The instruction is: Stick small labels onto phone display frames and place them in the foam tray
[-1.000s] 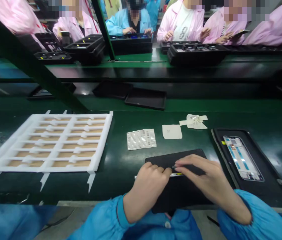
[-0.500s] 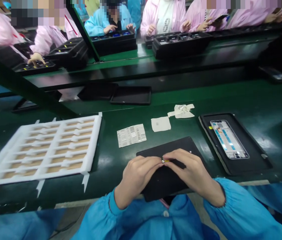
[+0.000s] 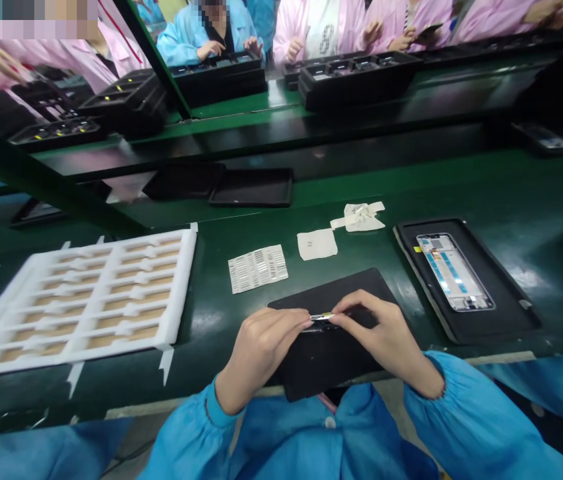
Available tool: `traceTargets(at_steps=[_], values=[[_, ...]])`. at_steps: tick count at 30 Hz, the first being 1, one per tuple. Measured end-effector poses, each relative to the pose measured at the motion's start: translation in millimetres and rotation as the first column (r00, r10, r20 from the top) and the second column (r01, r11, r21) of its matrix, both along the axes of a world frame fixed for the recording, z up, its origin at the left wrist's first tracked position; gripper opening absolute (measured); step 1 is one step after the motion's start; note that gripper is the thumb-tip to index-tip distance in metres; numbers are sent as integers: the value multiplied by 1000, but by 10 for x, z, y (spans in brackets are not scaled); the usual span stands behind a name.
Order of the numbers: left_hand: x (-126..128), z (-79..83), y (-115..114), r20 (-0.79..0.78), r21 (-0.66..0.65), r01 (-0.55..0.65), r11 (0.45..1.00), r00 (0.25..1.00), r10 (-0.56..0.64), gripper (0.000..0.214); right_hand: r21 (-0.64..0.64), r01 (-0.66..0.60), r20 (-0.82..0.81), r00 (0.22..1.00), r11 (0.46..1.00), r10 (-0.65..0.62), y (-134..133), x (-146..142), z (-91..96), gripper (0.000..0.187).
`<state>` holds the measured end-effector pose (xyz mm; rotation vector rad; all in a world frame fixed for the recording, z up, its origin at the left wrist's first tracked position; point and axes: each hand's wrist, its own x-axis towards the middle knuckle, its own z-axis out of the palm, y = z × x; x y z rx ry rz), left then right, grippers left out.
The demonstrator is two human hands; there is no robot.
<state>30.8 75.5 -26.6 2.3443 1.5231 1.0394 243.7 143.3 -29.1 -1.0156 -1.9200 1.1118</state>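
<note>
Between the fingertips of both hands is a small, thin, silvery part with a yellowish end (image 3: 322, 317); its kind is too small to make out. My left hand (image 3: 272, 340) pinches its left end, and my right hand (image 3: 378, 327) pinches the right end. Both hands are over a black mat (image 3: 324, 363) at the table's near edge. Just beyond lies a sheet of small silvery stickers (image 3: 258, 269). To the right, a phone frame (image 3: 456, 273) with blue strips rests in a black tray (image 3: 506, 303).
A white foam tray (image 3: 104, 293) with rows of slots stands on the left. White paper backing (image 3: 317, 245) and a crumpled piece (image 3: 362, 217) lie past the mat. Black trays (image 3: 251, 187) sit farther back. Co-workers in pink and blue work across the line.
My hands have moved slightly apart, so more of the silvery part shows between them. The whole view has shifted a little. Across the line, a co-worker's hand has left the tray at far left.
</note>
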Motion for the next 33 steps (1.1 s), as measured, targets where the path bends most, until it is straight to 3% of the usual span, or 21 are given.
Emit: traceTargets(at_steps=[3,8,14,18,22,28,31,33], values=[[-2,-3,-2,-7,-9,-9,1000,1000,9,10,33,-11,-16,1000,999,11,-5,-20,-24,5],[65,87,33,-64,-89,-17,996,998,11,16,264,-77,-77,992,961,101,-31,-11,-106,12],[73,193,66,-164,-222,-1,975,986,-36,28,444,-180,41,983,878,181,-57,85,-206,30],[66,182,87,-111,-269,32,963,992,-64,27,482,-232,115,973,845,201,-99,127,-211,42],[48,80,-2,-81,-125,2,992,997,-12,14,533,-244,166,969,810,182,-142,132,-193,44],[40,-27,-236,-163,97,62,993,986,-46,22,543,-245,177,968,803,175,-222,169,-230,45],[60,-20,-238,-246,181,64,981,969,-18,22,506,-266,185,963,821,198,-237,209,-152,40],[46,-34,-169,-283,210,69,975,959,-7,21,471,-204,126,978,858,164,-163,151,-59,36]])
